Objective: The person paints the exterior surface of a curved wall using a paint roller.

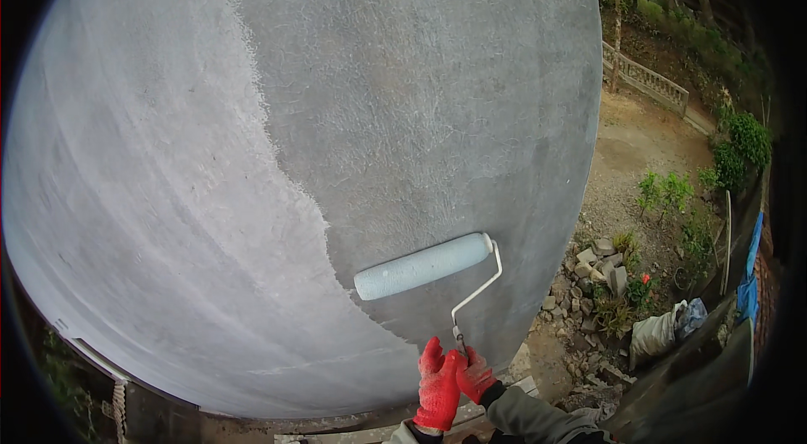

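Note:
A paint roller (424, 266) with a pale blue-white sleeve and a bent white wire frame lies slantwise against the grey wall (437, 108). Red work gloves cover both hands. My right hand (477, 376) is closed round the handle just below the wire frame. Close beside it on the left, my left hand (439, 391) is also closed on the handle, its knuckles toward me. Most of the grip is hidden by the gloves. The roller's left end touches the ragged border between a lighter painted area (193, 234) and darker, bare-looking wall.
To the right, the wall ends at a dirt yard (643, 133) far below. Broken stones (605, 267), green plants (668, 192), a white sack (654, 336) and a blue tarp (749, 276) are there. A balustrade (651, 81) stands farther off. Planks (525, 387) lie beneath my arms.

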A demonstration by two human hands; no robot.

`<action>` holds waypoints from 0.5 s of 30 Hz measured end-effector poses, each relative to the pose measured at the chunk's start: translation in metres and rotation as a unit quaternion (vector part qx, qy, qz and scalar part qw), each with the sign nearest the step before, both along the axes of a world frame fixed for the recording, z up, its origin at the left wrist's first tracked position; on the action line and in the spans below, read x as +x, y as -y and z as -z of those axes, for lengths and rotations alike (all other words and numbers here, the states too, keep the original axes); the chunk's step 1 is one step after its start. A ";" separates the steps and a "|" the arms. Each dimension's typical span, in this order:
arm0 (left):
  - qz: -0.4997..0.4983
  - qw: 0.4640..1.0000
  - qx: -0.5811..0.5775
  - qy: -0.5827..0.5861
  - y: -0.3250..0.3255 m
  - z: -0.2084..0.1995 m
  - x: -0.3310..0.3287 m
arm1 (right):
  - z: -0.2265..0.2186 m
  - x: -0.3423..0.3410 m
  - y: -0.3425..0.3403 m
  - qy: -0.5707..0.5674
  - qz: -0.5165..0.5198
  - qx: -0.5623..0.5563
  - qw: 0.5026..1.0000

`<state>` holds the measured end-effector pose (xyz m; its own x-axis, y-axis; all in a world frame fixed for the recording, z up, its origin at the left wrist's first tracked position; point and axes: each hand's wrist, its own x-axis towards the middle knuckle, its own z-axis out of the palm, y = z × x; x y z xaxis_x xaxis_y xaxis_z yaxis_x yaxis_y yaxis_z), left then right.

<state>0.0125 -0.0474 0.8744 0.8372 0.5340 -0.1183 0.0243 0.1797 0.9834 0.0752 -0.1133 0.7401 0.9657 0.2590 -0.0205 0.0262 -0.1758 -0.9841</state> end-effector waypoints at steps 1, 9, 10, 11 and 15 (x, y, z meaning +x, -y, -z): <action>0.003 1.000 -0.001 -0.003 0.000 0.002 0.001 | -0.013 0.003 -0.003 0.032 0.001 0.048 0.998; -0.005 0.995 0.025 0.100 -0.003 -0.055 0.023 | -0.199 0.057 -0.028 -0.005 -0.032 0.146 0.989; -0.022 0.993 0.038 0.107 -0.004 -0.057 0.024 | -0.205 0.057 -0.028 0.001 -0.029 0.129 0.991; -0.039 0.991 0.050 0.115 -0.004 -0.058 0.025 | -0.195 0.056 -0.028 0.001 -0.028 0.129 0.991; -0.014 0.999 0.028 0.040 -0.001 -0.014 0.021 | -0.070 0.028 -0.026 0.050 0.016 0.044 0.998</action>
